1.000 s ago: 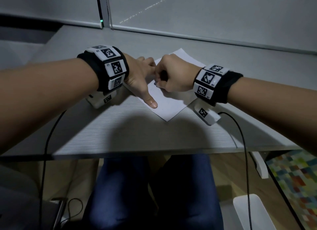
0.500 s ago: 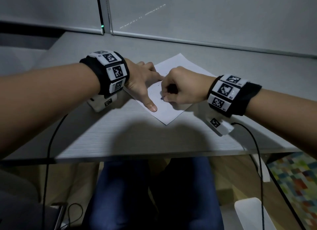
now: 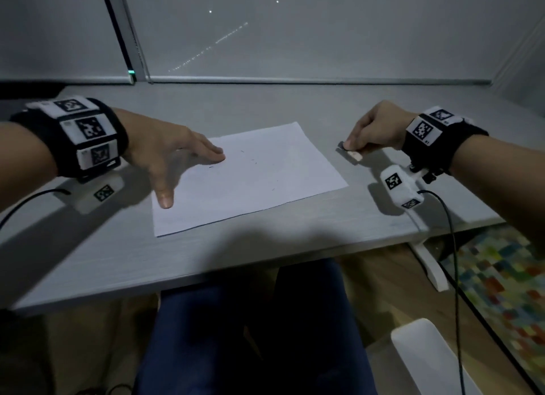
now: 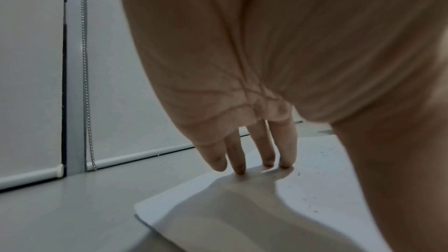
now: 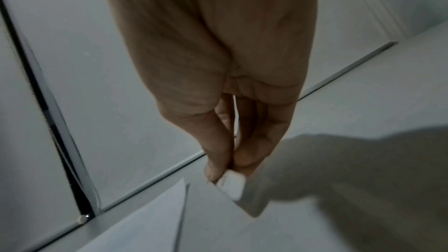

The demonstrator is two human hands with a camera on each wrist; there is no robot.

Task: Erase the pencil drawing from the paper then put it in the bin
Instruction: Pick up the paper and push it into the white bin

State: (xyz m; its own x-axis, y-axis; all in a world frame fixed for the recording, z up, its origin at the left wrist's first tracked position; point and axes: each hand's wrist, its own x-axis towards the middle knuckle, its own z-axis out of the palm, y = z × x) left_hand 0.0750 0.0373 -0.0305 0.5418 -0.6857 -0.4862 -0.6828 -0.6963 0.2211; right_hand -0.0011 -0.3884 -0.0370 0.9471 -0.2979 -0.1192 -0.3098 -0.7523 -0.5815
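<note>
A white sheet of paper (image 3: pixel 250 176) lies flat in the middle of the grey desk (image 3: pixel 118 253), with only a few faint pencil specks and eraser crumbs on it. My left hand (image 3: pixel 188 173) rests on the paper's left part, fingers straight and spread, fingertips (image 4: pixel 266 162) touching the paper (image 4: pixel 242 217). My right hand (image 3: pixel 351 148) is to the right of the sheet, off the paper, pinching a small white eraser (image 3: pixel 352 155) at the desk surface. The right wrist view shows the eraser (image 5: pixel 231 184) between thumb and fingers, beside the paper's corner (image 5: pixel 150 216).
A white bin (image 3: pixel 427 359) stands on the floor at the lower right, below the desk edge. A closed roller blind and window frame (image 3: pixel 129 40) rise behind the desk. Cables (image 3: pixel 454 262) hang from both wrists. A colourful rug (image 3: pixel 501 273) lies to the right.
My right hand has left the paper and moved right with the eraser, down to the desk beside the sheet. The left hand has flattened and spread on the paper.
</note>
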